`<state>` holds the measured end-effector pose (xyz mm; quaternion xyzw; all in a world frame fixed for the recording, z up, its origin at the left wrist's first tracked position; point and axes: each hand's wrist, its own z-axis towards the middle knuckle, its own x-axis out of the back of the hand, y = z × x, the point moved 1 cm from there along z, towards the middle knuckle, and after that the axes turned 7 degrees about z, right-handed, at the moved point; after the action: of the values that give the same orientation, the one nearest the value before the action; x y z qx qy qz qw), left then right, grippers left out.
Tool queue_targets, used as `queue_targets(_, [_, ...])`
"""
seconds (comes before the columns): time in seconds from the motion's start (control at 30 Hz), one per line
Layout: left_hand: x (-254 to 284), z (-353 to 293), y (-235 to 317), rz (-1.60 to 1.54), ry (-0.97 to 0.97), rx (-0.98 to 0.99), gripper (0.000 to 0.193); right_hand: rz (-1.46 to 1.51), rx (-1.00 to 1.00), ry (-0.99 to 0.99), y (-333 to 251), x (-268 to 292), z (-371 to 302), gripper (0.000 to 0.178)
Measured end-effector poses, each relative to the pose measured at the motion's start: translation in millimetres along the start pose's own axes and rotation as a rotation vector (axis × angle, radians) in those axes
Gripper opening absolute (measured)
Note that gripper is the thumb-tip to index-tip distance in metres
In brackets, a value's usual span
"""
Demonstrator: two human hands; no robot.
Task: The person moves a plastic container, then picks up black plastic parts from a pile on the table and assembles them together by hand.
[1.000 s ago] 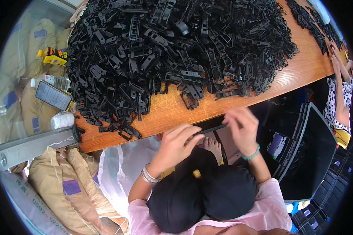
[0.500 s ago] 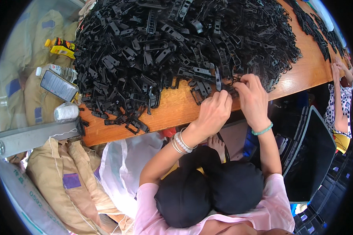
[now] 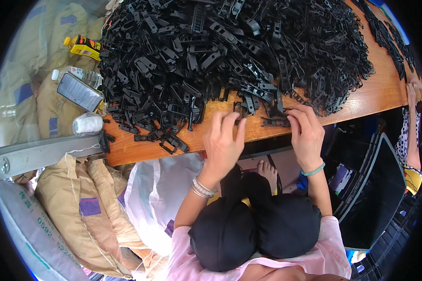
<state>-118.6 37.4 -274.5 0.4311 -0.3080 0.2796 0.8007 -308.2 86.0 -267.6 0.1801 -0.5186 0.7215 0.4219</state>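
Observation:
A big heap of small black plastic parts (image 3: 197, 65), mostly elongated pieces with openings in them, covers the wooden table (image 3: 262, 132). At its near edge my left hand (image 3: 222, 143) curls its thumb and fingers around a small black plastic part (image 3: 240, 108), though the fingertips partly hide the contact. To its right, my right hand (image 3: 307, 138) pinches the end of another black plastic part (image 3: 274, 122) lying low on the wood. Several loose parts lie between the fingertips and the heap. Pale bracelets circle my left wrist, a green one my right.
On the left are a phone (image 3: 80, 91), a clear bottle (image 3: 86, 77), a yellow-and-black bottle (image 3: 83, 47) and a white thread roll (image 3: 87, 124). Tan sacks (image 3: 86, 210) stand below them. A dark screen-like panel (image 3: 377, 196) leans at right, near another person's arm (image 3: 412, 126).
My hands have moved apart. The left has come back leftward and lower from the heap; the right has lowered slightly to the table edge. The view has shifted a little.

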Motion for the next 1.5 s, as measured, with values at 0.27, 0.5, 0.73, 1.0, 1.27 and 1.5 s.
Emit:
queue_targets(0.27, [8,19,3,0.211,-0.154,-0.082,0.014,-0.074,-0.002,0.035,-4,13,-1,0.013])
queue_targets(0.5, [17,13,-5,0.328,0.004,-0.099,0.012,-0.043,-0.016,0.062,1,18,-8,0.013])
queue_targets(0.73, [6,15,-9,0.242,0.013,-0.128,0.015,0.166,0.048,0.183,-10,14,-10,0.018])
queue_targets(1.0, [12,-5,21,-0.889,-0.207,0.447,0.041,0.627,-0.038,0.032,-28,9,-10,0.017])
queue_targets(1.27, [10,-9,21,-0.956,-0.472,0.307,0.037,0.606,0.145,-0.164,-25,12,-3,0.019])
queue_targets(1.5, [-15,3,33,-0.288,-0.253,-0.281,0.028,0.699,-0.331,0.196,10,28,-41,0.011])
